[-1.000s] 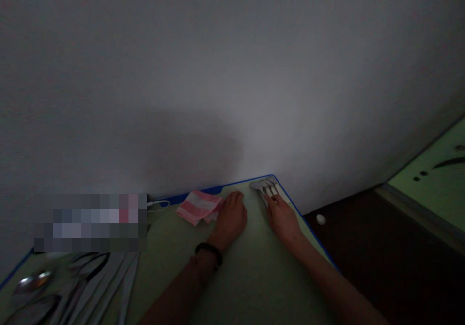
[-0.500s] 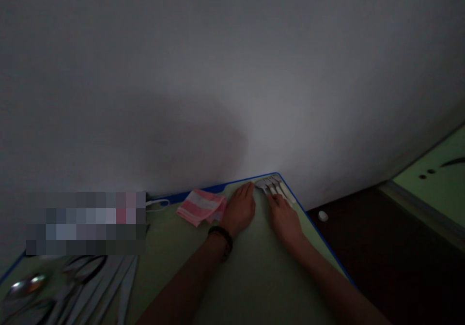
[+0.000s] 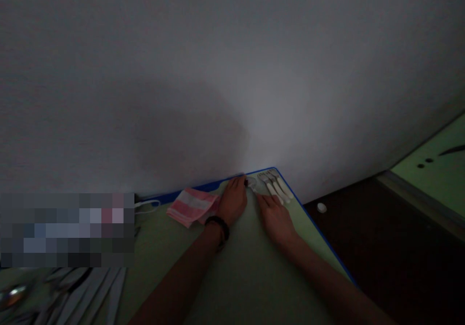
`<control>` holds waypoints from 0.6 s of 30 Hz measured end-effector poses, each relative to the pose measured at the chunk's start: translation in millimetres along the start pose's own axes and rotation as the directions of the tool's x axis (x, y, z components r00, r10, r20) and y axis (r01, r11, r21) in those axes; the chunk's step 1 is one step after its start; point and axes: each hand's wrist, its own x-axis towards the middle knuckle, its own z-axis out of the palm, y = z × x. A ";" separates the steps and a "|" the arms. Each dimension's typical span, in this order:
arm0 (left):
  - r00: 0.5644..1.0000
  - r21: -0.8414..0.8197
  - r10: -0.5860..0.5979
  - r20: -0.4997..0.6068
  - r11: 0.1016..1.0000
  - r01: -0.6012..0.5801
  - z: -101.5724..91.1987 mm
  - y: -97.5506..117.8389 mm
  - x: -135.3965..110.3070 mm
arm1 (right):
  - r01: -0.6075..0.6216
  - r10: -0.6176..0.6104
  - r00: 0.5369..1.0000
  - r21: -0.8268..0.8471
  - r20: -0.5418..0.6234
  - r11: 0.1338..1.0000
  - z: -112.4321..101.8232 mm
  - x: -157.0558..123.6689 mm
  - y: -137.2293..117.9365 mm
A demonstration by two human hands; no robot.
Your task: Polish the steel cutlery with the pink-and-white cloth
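A metal spoon [image 3: 251, 183] lies near the far end of the table, its bowl between my two hands. My right hand [image 3: 278, 219] has its fingers closed over the spoon's handle, which they mostly hide. Close beside the bowl, my left hand [image 3: 233, 201] rests with its fingers stretched forward to the far edge; whether they touch the bowl cannot be told. Several forks with white handles [image 3: 279, 187] lie side by side in the far right corner, just beyond my right hand. A pink and white checked cloth [image 3: 192, 205] lies left of my left hand, partly behind it.
The pale green table [image 3: 250, 276] has a blue rim and stands against a grey wall [image 3: 232, 73]. At the lower left lie several long metal utensils [image 3: 96, 293], blurred. A white cable [image 3: 149, 205] lies behind them. On the dark floor sits a small white object [image 3: 321, 208].
My right hand and the spoon have shifted left, away from the forks, uncovering more of their white handles. My left hand has moved slightly left and farther forward. The view has shifted a little.
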 end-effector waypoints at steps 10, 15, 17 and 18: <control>1.000 -0.014 -0.007 0.004 1.000 0.007 2.1 -0.5 1.0 | -0.072 0.071 0.997 -0.016 -0.037 0.997 -0.5 -16.9 2.0; 1.000 -0.029 -0.023 0.001 0.999 0.023 2.7 -0.9 2.4 | -0.042 0.042 0.999 0.004 -0.031 0.999 1.3 -33.1 9.2; 0.999 -0.036 -0.034 0.002 0.999 0.034 2.6 -1.5 3.6 | -0.019 0.020 0.999 0.026 -0.039 0.999 2.6 -35.8 12.1; 0.999 -0.039 -0.039 0.001 0.998 0.039 2.3 -1.8 4.0 | -0.006 0.008 0.999 0.034 -0.049 0.999 3.2 -36.1 12.8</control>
